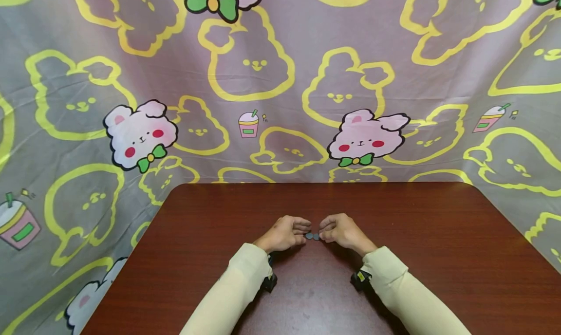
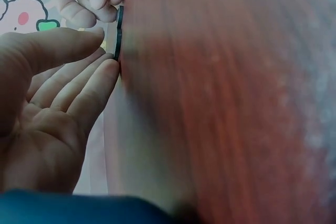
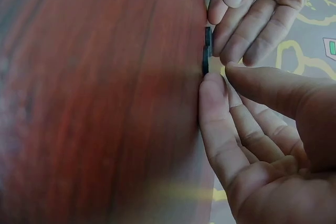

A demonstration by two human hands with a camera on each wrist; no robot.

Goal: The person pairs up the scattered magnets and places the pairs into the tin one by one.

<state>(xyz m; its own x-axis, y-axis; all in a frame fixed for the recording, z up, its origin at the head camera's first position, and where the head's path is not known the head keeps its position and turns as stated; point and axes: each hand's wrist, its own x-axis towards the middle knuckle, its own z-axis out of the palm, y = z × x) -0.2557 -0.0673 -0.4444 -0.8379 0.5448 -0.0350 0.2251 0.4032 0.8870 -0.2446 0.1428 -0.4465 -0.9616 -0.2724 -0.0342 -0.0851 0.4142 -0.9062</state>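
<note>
Two small, flat, dark discs lie side by side on the brown table, edges touching or nearly so: a left disc (image 1: 309, 236) and a right disc (image 1: 316, 236). What they are made for cannot be told. From the left, my left hand (image 1: 285, 232) reaches in with fingers extended, a fingertip against or very close to the left disc's edge. Opposite it, my right hand (image 1: 344, 232) has gently bent fingers, one tip at the right disc's edge. Both wrist views show the discs edge-on as thin dark strips, with the thumbs held off them.
The wooden table (image 1: 210, 213) has rounded far corners. Behind and beside it hangs a curtain (image 1: 280, 82) with cartoon prints. A small black device sits under the left wrist (image 1: 269, 280) and another under the right wrist (image 1: 360, 279).
</note>
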